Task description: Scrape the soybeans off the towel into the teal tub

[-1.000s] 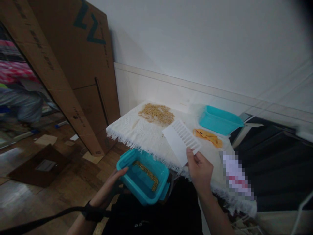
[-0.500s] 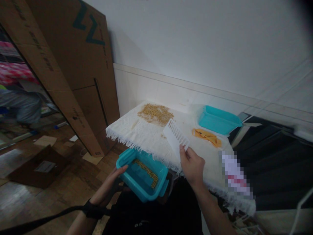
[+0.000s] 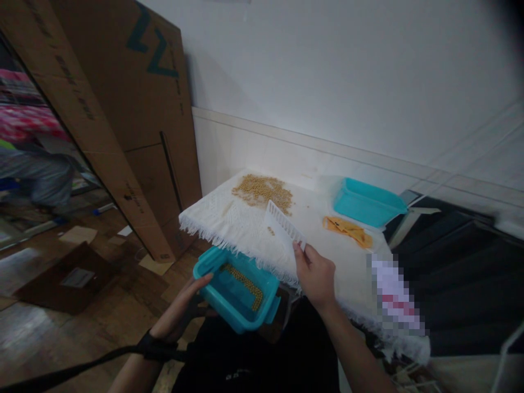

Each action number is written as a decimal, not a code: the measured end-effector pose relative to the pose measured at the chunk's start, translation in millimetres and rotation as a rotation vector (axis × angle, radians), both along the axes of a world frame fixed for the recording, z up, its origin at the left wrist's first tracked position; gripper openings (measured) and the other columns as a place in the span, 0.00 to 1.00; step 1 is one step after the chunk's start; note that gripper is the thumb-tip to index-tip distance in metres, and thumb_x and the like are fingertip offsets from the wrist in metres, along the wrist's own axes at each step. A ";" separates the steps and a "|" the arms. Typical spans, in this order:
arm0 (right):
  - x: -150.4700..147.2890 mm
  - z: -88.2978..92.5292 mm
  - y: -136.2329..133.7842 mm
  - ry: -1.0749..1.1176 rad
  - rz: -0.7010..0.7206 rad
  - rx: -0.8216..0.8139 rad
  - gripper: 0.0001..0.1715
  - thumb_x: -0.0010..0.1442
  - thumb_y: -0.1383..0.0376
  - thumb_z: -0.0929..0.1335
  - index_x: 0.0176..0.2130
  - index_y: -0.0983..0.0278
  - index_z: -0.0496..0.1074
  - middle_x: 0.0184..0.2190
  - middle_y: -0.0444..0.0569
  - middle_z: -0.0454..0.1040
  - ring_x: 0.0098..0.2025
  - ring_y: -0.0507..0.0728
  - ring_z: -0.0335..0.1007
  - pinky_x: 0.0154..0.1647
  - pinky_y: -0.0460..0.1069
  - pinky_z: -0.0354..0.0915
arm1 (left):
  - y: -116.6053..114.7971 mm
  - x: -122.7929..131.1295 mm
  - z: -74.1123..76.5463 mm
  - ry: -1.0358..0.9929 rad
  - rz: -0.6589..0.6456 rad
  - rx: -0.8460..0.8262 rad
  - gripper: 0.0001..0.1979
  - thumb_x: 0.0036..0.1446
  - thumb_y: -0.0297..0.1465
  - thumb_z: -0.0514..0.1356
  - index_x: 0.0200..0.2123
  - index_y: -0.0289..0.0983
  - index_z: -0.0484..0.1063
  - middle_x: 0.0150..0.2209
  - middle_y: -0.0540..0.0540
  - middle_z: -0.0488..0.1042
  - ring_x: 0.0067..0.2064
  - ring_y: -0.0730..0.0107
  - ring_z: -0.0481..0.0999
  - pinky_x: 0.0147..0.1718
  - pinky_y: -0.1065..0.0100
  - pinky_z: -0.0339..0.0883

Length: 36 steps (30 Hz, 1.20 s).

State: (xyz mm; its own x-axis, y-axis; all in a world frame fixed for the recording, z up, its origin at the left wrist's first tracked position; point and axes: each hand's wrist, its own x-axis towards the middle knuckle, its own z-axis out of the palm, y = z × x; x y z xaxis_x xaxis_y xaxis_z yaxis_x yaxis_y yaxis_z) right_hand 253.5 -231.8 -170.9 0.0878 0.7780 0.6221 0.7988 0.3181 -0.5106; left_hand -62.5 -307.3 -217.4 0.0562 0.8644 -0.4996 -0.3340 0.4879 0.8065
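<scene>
My left hand (image 3: 196, 292) grips the left side of a teal plastic container (image 3: 221, 305) below the table's front edge, its thumb over the rim. A band of yellow beans (image 3: 248, 284) lies along the container's far inner side. In my right hand (image 3: 317, 273) is a white slotted plastic piece (image 3: 282, 224), held by its near end just over the white cloth (image 3: 216, 213). A few loose beans (image 3: 271, 231) are beside the slotted piece. The larger spread of beans (image 3: 262, 188) lies farther back on the cloth.
A second teal container (image 3: 368, 202) stands at the table's right rear, with a folded orange cloth (image 3: 347, 232) in front of it. Tall cardboard boxes (image 3: 147, 120) rise at the left. The wall (image 3: 327, 82) backs the table. Flattened cardboard (image 3: 69, 278) lies on the floor.
My right hand has moved the white slotted piece slightly left and toward me, beside the few loose beans. The left hand still holds the container in nearly the same place.
</scene>
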 end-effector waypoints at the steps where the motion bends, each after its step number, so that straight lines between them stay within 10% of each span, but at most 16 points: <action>1: 0.9 -0.4 -0.2 0.007 -0.001 -0.008 0.42 0.79 0.37 0.59 0.32 0.61 0.82 0.24 0.53 0.81 0.26 0.58 0.78 0.30 0.49 0.62 | 0.0 0.0 0.2 -0.005 0.005 0.004 0.54 0.55 0.57 0.76 0.78 0.44 0.64 0.75 0.33 0.73 0.71 0.28 0.75 0.52 0.43 0.84; 36: 23.9 6.2 -14.4 0.168 0.273 -0.147 0.25 0.72 0.46 0.70 0.42 0.59 0.90 0.35 0.51 0.90 0.33 0.63 0.87 0.37 0.51 0.78 | 1.6 3.4 10.5 -0.025 0.015 0.017 0.53 0.56 0.56 0.76 0.77 0.42 0.63 0.78 0.29 0.69 0.75 0.24 0.71 0.52 0.40 0.84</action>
State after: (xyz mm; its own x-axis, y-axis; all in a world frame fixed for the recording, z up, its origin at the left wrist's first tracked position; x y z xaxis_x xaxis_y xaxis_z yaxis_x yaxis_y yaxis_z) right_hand 277.4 -246.2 -164.7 -0.0441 0.8672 0.4959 0.5952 0.4215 -0.6841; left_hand -59.1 -305.7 -206.9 0.0557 0.8735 -0.4837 -0.3609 0.4693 0.8059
